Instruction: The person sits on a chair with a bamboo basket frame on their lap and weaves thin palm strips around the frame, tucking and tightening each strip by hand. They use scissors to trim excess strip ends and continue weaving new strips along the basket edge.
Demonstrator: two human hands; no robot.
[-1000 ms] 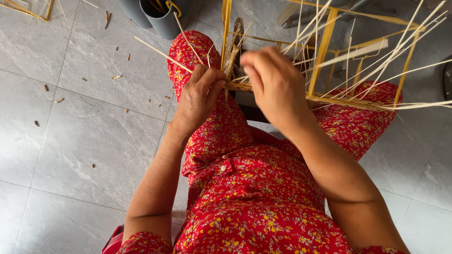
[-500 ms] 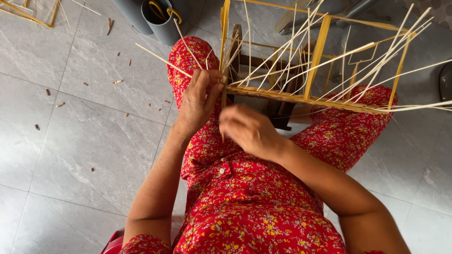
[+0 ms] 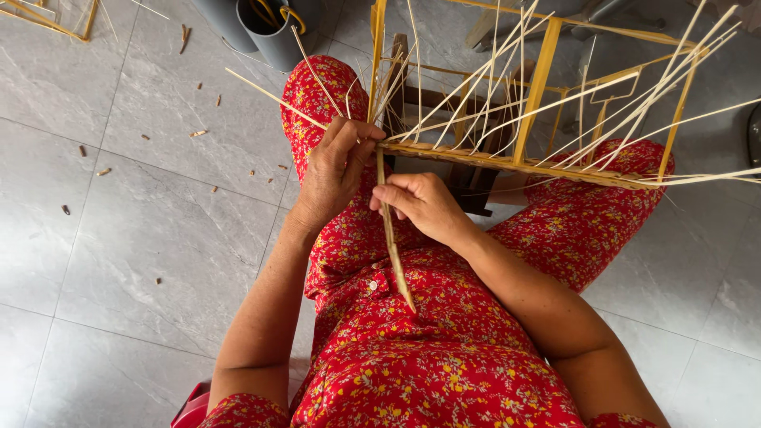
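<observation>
Floor: grey stone tiles [image 3: 143, 238] with scattered bamboo chips.
Left hand [image 3: 333, 170]: we clench it on the corner of the yellow bamboo-strip frame [image 3: 539, 95] across our knees.
Right hand [image 3: 424, 204]: pinches the flat tan bamboo sliver [image 3: 392, 246], pointing toward our lap.
Risk: we judge a hard pull could snap the sliver or shift the frame.

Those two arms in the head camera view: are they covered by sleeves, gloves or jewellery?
Both forearms are bare to above the elbow. The left hand and right hand wear no gloves, and no rings, watch or bracelets show. The red flower-printed cloth garment covers body and legs.
</observation>
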